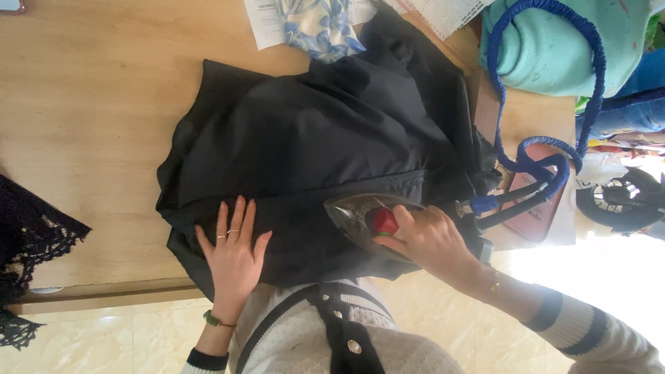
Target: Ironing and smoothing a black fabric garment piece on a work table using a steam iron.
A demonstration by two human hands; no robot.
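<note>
A black garment (312, 145) lies spread over a wooden table (90, 104). My left hand (234, 253) presses flat on the cloth near the table's front edge, fingers apart, rings on two fingers. My right hand (428, 239) grips the handle of a clothes iron (364, 218) with a red dial; the iron's metal soleplate rests on the black garment just right of my left hand. The iron's blue fabric-covered cord (547, 163) loops away to the right.
A blue-and-white floral cloth (320, 28) and printed papers (443, 14) lie at the far edge. A teal bundle (554, 48) sits at the top right. Black lace fabric (31, 242) hangs at the left. A reddish board (537, 208) lies under the cord.
</note>
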